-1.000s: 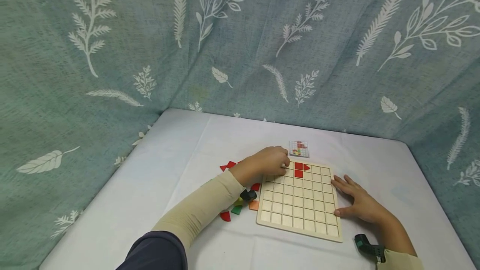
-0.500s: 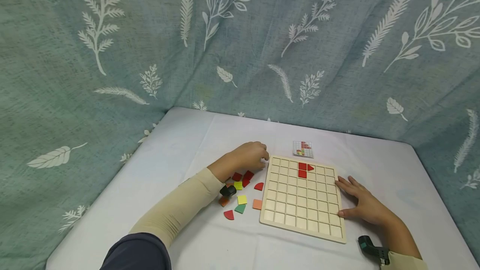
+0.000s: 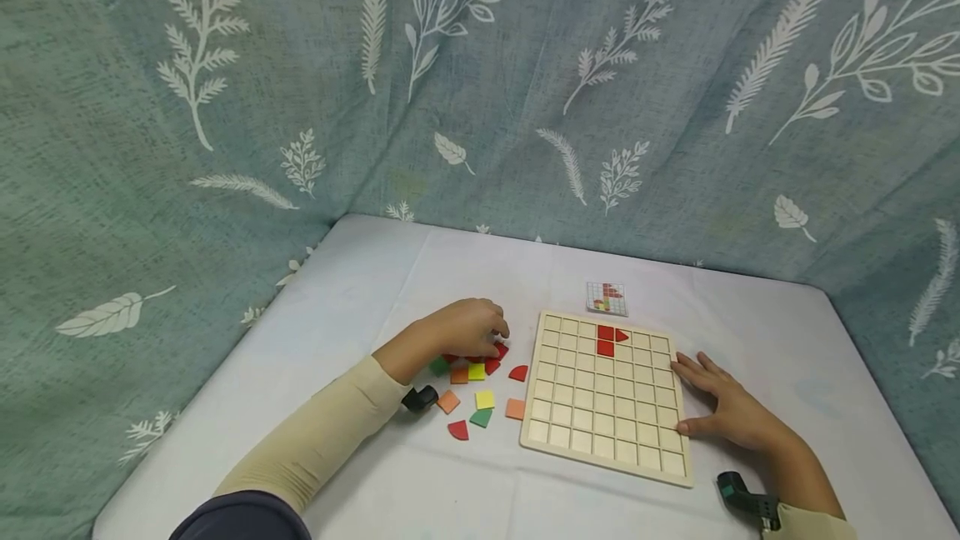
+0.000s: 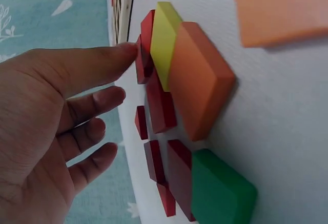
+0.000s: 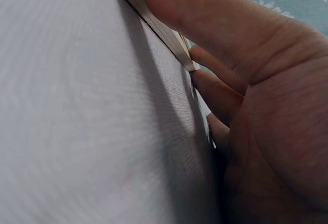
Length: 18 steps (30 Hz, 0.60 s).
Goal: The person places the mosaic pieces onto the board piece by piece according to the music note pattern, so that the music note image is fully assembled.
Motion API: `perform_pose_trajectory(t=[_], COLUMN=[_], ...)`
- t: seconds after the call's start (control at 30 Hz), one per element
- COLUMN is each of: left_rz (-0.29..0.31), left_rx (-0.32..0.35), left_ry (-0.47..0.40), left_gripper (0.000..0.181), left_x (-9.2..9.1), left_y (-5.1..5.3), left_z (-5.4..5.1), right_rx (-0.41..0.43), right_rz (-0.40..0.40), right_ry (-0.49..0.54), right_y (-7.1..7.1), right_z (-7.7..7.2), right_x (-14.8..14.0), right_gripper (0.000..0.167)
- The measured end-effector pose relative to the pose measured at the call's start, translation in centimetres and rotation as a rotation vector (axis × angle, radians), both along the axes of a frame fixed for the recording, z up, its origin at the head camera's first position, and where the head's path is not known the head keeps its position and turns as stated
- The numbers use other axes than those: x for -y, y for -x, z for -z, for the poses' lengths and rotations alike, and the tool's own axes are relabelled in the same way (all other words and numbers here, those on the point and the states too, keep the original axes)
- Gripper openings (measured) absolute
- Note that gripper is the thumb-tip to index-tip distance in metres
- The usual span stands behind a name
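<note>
My left hand (image 3: 463,327) is over a loose group of flat coloured wooden tiles, left of a pale wooden grid board (image 3: 573,398). In the left wrist view its thumb tip is at a red tile (image 4: 145,62), and whether they touch I cannot tell. The other fingers bend loosely, with nothing between them. Beside that red tile lie a yellow tile (image 4: 165,44), an orange tile (image 4: 197,80) and a green tile (image 4: 223,193). My right hand (image 3: 723,407) rests against the board's right edge, fingers spread. Two red squares (image 3: 605,347) and a pointed red piece (image 3: 622,336) sit in the board's upper cells.
A small card (image 3: 606,298) printed with a coloured grid pattern lies behind the board. Nearer the front are a red quarter-round tile (image 3: 458,430) and a green tile (image 3: 481,417). White cloth (image 3: 450,490) covers the table, and a leaf-patterned curtain (image 3: 480,148) hangs behind.
My left hand has moved left from the board's top left area to the loose tiles and lowered over them. The right hand stays at the board's edge. The head view has shifted slightly.
</note>
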<state>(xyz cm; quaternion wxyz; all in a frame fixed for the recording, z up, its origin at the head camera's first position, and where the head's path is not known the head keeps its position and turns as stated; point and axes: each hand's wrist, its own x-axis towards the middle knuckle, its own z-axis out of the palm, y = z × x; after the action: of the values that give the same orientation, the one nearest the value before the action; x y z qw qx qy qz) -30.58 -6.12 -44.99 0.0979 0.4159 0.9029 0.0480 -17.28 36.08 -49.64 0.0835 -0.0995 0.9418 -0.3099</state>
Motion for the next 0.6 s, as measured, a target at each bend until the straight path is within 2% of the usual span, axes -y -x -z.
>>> perform_pose_trajectory(t=[0.13, 0.33, 0.47, 0.6], left_rz=[0.022, 0.054, 0.027, -0.019], left_rx=[0.009, 0.052, 0.064, 0.085], left_ry=[0.009, -0.003, 0.011, 0.029], left_gripper=[0.027, 0.027, 0.019, 0.018], left_x=[0.26, -0.11, -0.56, -0.7], left_y=[-0.31, -0.11, 0.28, 0.5], left_z=[0.07, 0.32, 0.51, 0.22], right_rx=[0.003, -0.003, -0.01, -0.012], right_rz=[-0.003, 0.001, -0.002, -0.004], right_ry=[-0.003, -0.01, -0.009, -0.011], right_y=[-0.05, -0.16, -0.12, -0.04], right_z=[-0.07, -0.22, -0.27, -0.18], right_x=[-0.01, -0.06, -0.05, 0.03], right_gripper=[0.107, 0.106, 0.106, 0.106])
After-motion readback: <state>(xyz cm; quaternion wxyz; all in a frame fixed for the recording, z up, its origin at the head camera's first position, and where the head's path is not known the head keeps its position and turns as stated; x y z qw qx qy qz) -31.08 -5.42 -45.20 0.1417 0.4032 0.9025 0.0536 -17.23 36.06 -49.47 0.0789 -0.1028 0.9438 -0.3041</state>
